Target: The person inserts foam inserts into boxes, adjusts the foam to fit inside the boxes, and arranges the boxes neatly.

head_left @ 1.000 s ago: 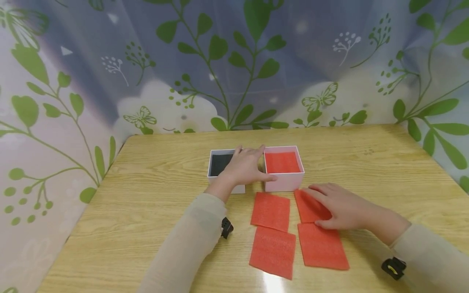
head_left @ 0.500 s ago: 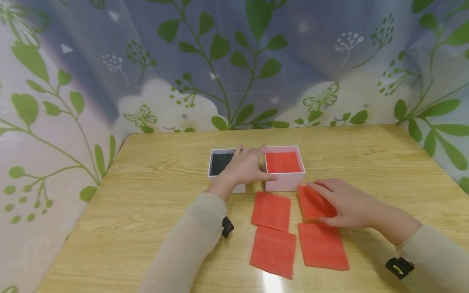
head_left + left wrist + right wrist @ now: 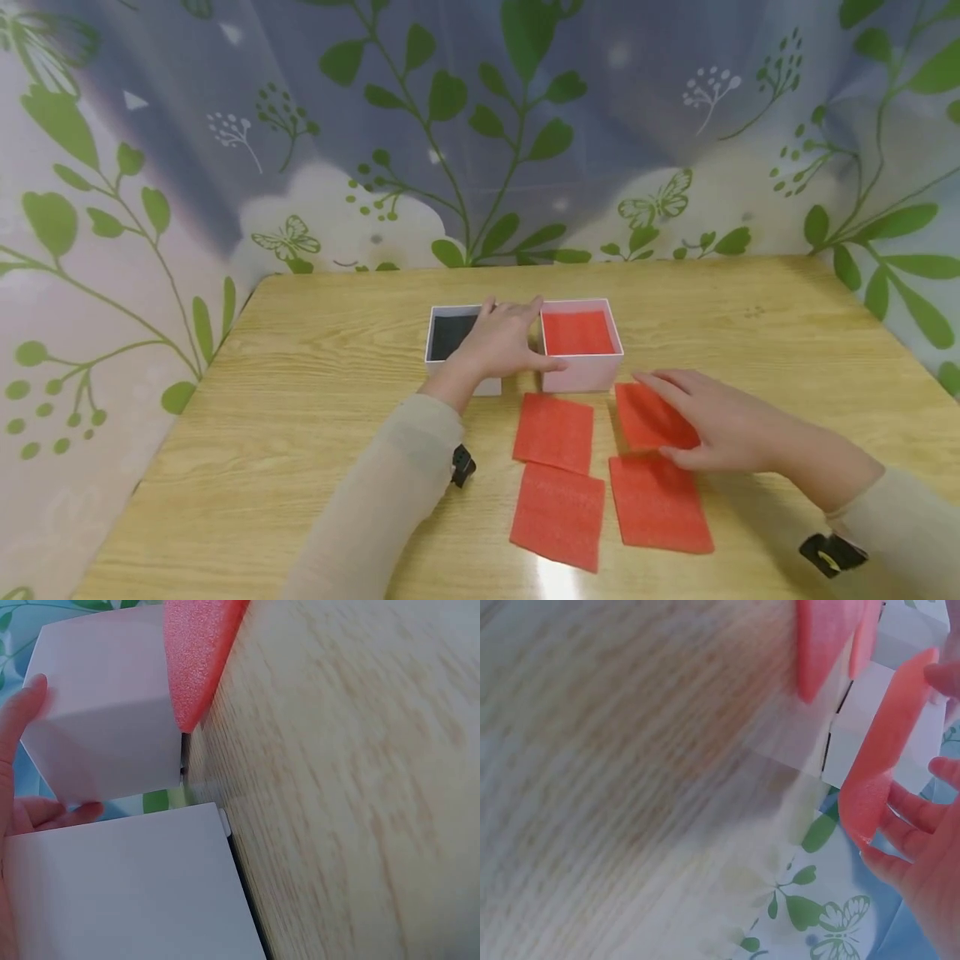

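Note:
My right hand (image 3: pixel 731 425) holds a red foam square (image 3: pixel 652 417) by its edges, thumb on the near side and fingers on the far side. In the right wrist view that foam piece (image 3: pixel 885 727) bends and is clear of the table. My left hand (image 3: pixel 502 340) lies over the gap between two boxes, thumb on the front of the pink box (image 3: pixel 579 373) and fingers at its left side. The pink box has red foam (image 3: pixel 577 333) inside. Left of it, partly behind the hand, stands a white box (image 3: pixel 491 386) with dark contents (image 3: pixel 452 332).
Several more red squares lie on the wooden table (image 3: pixel 337 350): one in front of the pink box (image 3: pixel 553 432), one nearer me (image 3: pixel 558 515) and one below my right hand (image 3: pixel 660 504). A patterned curtain (image 3: pixel 585 167) hangs behind the table.
My right hand has lifted the upper right red square off the table and moved slightly to the right with it. The left hand and the boxes have stayed in place.

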A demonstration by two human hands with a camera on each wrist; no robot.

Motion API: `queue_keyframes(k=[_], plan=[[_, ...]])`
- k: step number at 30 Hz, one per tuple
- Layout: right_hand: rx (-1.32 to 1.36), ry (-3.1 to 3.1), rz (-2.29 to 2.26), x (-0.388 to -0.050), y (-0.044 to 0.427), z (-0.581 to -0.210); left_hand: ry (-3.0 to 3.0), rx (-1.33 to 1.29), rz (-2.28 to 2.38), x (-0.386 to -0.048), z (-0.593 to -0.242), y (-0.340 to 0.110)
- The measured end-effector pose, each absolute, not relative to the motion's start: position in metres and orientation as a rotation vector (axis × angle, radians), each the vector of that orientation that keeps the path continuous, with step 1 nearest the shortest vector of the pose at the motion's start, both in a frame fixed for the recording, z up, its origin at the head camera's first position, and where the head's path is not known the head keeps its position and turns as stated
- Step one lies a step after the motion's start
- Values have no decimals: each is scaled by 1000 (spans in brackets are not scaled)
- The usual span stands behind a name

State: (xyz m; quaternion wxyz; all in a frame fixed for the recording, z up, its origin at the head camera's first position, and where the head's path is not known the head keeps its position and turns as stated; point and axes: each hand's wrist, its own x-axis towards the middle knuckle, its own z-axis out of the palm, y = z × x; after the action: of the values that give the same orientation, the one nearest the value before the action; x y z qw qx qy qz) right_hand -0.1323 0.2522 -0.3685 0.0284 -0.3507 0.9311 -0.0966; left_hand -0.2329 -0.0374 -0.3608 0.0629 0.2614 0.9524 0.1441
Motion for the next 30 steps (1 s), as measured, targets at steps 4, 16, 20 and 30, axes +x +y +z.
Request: queue_keyframes(k=[4,16,20,30], plan=[[-1082,2882,-301,-131,253,-363,2877,787,434,-233,-362,-38],[-1154,2927,-312,-126,253,-351,2891,787,422,-233,-360,-38],[-1156,2937,-317,-123,253,-345,2891,790,429,-233,-360,-38],[-1271,2975,-389,-128,255,-334,2885,775,427,-233,-361,-38]])
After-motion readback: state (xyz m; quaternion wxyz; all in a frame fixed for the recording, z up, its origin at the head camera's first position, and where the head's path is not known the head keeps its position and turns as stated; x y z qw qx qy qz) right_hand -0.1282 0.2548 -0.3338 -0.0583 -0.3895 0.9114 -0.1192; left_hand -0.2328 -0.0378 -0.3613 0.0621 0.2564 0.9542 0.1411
